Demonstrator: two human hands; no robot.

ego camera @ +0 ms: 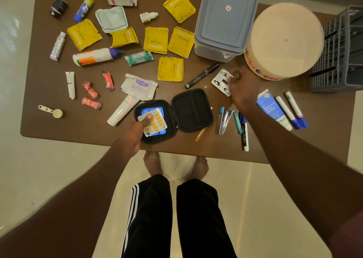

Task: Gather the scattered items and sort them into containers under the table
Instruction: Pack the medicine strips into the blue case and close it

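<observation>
A black zip case (pixel 193 111) lies open near the table's front edge. My left hand (pixel 135 134) pinches a blister strip of yellow pills (pixel 156 124) over the case's left half, on top of a blue blister pack (pixel 150 110). My right hand (pixel 242 91) grips a silver blister strip (pixel 221 81) lying on the table to the right of the case. Several yellow masala tea sachets (pixel 156 39) lie scattered across the middle of the brown table (pixel 59 128).
A grey lidded plastic box (pixel 225 20), a round floral tin (pixel 284 41) and a dark crate (pixel 341 49) stand at the right. Tubes, bottles, red sachets (pixel 91 90), markers (pixel 292 108), a stapler (pixel 225 120) and a scoop (pixel 52 111) lie around. My bare feet stand under the front edge.
</observation>
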